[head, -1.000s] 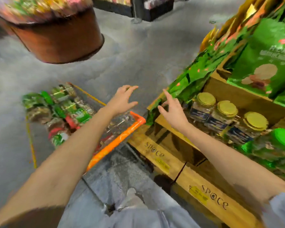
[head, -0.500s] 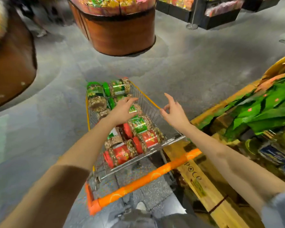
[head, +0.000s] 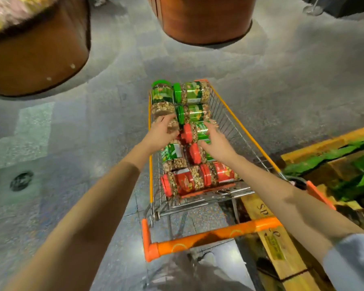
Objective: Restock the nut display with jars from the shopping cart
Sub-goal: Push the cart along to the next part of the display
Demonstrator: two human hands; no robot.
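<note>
1. While both hands are down in the wire shopping cart with the orange handle (head: 229, 127), take one jar per hand.
2. Left hand (head: 161, 131): fingers (head: 166, 120) curve loosely over a clear plastic nut jar (head: 174, 128). Can't tell if they've closed on it.
3. Right hand (head: 218, 141): fingers (head: 213, 128) are spread and fairly straight over the red-lidded clear jar with the green label (head: 198, 132). No grip yet.
4. The jars lie on their sides, packed touching. My call is to wrap the barrel mid-length, thumb opposite the fingers, and lift straight up so the neighbours don't roll.
5. Target is the pale wooden pallet display with green bags (head: 324, 141), well right of the right fingers and behind that wrist. Clear the cart wall before swinging over.
6. Hard to see:
   - The left jar's lid and label are hidden under the hand.
   - The contact points on both jars are blurred.
   - The display is cut off at the frame edge and its jar row is out of view.
</note>
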